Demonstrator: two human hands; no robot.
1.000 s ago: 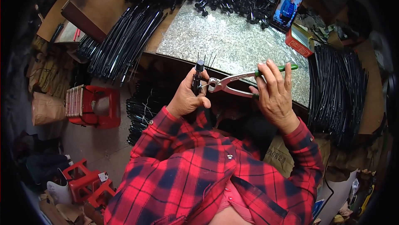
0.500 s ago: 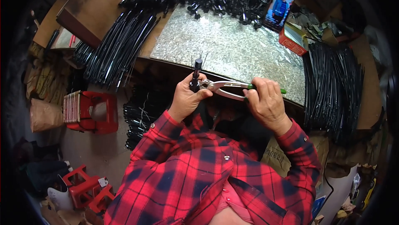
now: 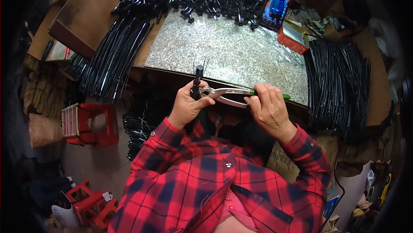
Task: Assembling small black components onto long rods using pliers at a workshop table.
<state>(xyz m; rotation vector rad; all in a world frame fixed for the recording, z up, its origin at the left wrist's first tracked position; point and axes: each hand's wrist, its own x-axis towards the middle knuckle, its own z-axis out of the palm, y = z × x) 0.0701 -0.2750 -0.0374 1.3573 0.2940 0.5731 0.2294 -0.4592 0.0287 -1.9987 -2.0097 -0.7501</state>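
So, two hands here, one tool, one part. Left hand (image 3: 187,107) has its fingers and thumb wrapped round a black part (image 3: 199,73), which stands roughly upright just off the front edge of the table, its round top poking out above the fist. Right hand (image 3: 271,109) is closed round the green handles of one pair of pincers (image 3: 228,91), arms a bit apart, with the head right up at the part. Counting the rest: one pale board (image 3: 223,45) on the table, one phone (image 3: 276,5) leaning by one red box (image 3: 291,40), and three lots of black rods up top: left bundle (image 3: 118,56), back pile (image 3: 200,0), right bundle (image 3: 337,86). Way too many rods to count singly. One red chair (image 3: 111,123) and one paper bag (image 3: 45,130) on the left. Now the hard bits: the part's lower end is buried in the left fist, and I can't tell whether the pincers are actually biting anything. Most of the lower handle vanishes under the right fingers. The back pile runs off the top edge, and the corners go black.
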